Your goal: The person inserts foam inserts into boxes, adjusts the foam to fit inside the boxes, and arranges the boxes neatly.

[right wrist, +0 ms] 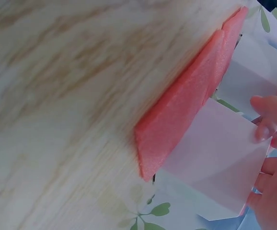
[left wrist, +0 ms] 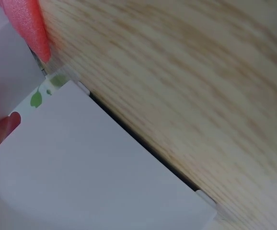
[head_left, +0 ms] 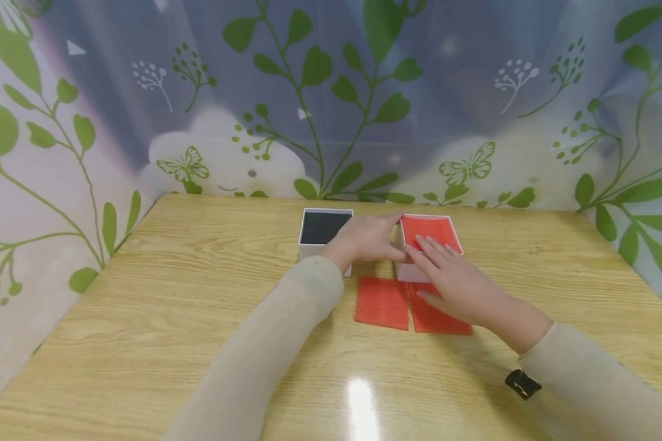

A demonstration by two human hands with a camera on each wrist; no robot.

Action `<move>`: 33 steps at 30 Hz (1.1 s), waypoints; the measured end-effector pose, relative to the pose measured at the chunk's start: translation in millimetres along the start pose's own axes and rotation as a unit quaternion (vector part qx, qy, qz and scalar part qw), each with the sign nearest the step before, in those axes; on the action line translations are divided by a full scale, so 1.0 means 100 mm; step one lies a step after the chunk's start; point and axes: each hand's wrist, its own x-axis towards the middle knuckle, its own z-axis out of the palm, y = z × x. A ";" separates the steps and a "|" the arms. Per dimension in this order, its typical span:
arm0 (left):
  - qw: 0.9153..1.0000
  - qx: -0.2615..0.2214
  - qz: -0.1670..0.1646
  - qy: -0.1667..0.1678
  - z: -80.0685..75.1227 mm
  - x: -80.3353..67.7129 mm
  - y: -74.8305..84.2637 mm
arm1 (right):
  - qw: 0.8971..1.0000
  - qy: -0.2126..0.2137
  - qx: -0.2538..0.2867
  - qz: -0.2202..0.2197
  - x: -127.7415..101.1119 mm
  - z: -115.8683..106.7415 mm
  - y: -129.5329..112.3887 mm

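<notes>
1. My left hand (head_left: 366, 239) sits between the 2 white boxes, its fingers curled against the left wall of the red-lined box (head_left: 429, 233); the fingertips are hidden behind that wall, so I cannot tell how firmly they pinch it.
2. My right hand (head_left: 455, 282) lies with fingers straight and together, resting on the front rim of the red-lined box, the palm hanging over the sheets in front of it.
3. The red-lined box stands on the wooden table (head_left: 143, 318), toward the far edge; my right hand covers its front wall almost fully.
4. The black-lined box (head_left: 324, 228) stands just left of the red-lined box, with my left wrist crossing its near right corner.
5. 2 red foam sheets (head_left: 382, 302) lie flat, side by side, just in front of the red-lined box; my right hand hides part of the right one.
6. In the left wrist view a white box wall fills the frame, and only 1 fingertip (left wrist: 4, 128) shows at the edge; it is probably the black-lined box, though the blur leaves that unsure.
7. In the right wrist view the foam sheets appear edge-on and my fingers are cut off at the right border.
</notes>
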 end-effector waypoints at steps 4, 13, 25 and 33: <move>1.000 0.005 0.002 0.001 0.00 0.00 0.00 | 1.000 -0.001 0.003 0.005 0.00 0.00 -0.01; 1.000 -0.007 0.002 -0.002 -0.02 0.00 0.01 | 1.000 -0.010 0.002 0.022 0.01 0.01 -0.03; 1.000 -0.009 0.002 -0.002 -0.01 -0.03 0.01 | 0.999 -0.021 0.015 0.039 0.03 -0.03 -0.08; 1.000 -0.007 -0.005 -0.002 -0.01 -0.01 0.01 | 0.998 -0.033 0.016 0.052 0.05 -0.03 -0.08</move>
